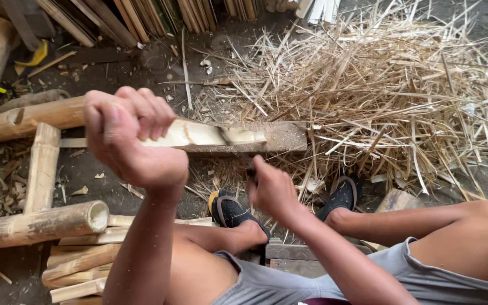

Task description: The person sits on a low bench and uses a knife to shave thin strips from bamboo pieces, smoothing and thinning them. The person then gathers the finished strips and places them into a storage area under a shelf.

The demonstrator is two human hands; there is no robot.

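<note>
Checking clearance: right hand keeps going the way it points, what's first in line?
The right hand points up-frame, away from the body, toward the wooden block that bears the split bamboo piece. The block's near face probably comes first; depth is unclear.

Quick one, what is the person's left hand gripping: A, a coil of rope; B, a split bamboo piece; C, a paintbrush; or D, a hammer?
B: the left hand is closed around a pale split bamboo piece that rests across a wooden block, with nothing like the other options in it.
</note>
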